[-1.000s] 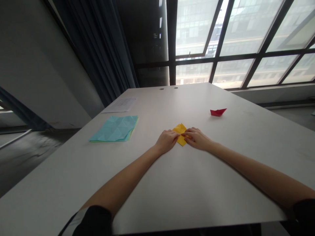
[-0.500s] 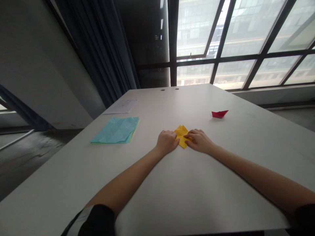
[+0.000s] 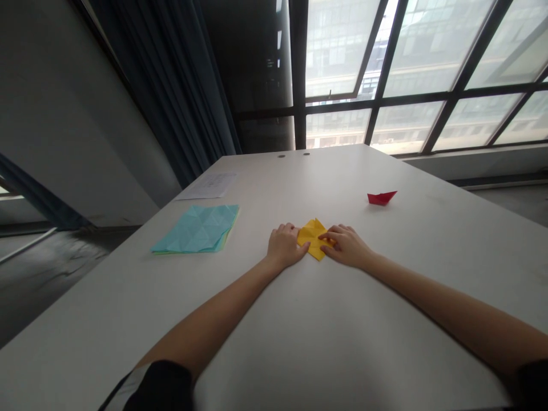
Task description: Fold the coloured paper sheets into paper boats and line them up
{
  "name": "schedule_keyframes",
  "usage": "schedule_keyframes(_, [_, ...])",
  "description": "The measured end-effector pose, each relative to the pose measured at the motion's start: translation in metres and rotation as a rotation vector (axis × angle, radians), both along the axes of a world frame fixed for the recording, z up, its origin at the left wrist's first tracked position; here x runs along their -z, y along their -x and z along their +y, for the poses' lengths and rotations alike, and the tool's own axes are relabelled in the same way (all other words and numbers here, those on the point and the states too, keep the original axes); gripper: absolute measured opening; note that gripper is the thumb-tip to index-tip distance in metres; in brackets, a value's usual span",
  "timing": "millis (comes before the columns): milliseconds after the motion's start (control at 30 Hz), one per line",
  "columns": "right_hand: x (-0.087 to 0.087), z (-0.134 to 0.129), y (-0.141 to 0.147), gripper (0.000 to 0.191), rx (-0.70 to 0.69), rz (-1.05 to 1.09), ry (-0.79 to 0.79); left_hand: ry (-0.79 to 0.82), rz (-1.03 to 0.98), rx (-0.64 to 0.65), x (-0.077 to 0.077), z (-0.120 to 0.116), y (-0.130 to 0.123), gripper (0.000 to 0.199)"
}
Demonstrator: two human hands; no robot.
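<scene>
A small folded piece of yellow paper (image 3: 314, 231) lies on the white table between my hands, with a pointed flap at its far edge. My left hand (image 3: 287, 245) rests at its left side, the thumb on the near left edge and the fingers curled by the far left edge. On the right side, my right hand (image 3: 346, 245) grips the paper between thumb and fingers, covering its right corner.
To the right and farther back stands a red paper boat (image 3: 381, 198). On the left lies a stack of creased teal sheets (image 3: 199, 228), with a printed white sheet (image 3: 208, 186) behind it. The white table (image 3: 299, 331) extends toward the windows.
My left hand has shifted slightly left, and more of the yellow paper's left part shows. My right hand is almost where it was. The view has moved a little.
</scene>
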State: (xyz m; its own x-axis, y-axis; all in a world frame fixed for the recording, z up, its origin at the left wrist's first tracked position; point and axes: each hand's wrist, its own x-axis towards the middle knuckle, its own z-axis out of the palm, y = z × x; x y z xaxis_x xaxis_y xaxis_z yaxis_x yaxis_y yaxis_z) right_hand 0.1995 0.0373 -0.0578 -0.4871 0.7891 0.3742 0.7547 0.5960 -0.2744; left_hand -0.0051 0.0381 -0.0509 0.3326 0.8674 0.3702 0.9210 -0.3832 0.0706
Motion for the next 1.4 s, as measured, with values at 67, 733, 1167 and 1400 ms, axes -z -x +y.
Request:
schedule_keyframes(67, [0.002, 0.0, -0.001, 0.027, 0.007, 0.002, 0.01, -0.001, -0.029, 0.012, 0.001, 0.0, 0.0, 0.038])
schedule_keyframes(733, [0.008, -0.024, 0.002, 0.029, -0.179, 0.013, -0.016, 0.025, -0.112, 0.408, 0.009, -0.021, 0.012, 0.023])
schedule_keyframes(1167, [-0.006, -0.039, 0.001, 0.025, -0.407, 0.139, 0.002, 0.007, 0.067, 0.304, -0.001, -0.032, 0.004, 0.027])
schedule_keyframes(1400, [-0.01, -0.042, 0.002, 0.026, -0.398, 0.151, 0.043, -0.034, 0.036, 0.064, -0.005, -0.042, 0.002, 0.033])
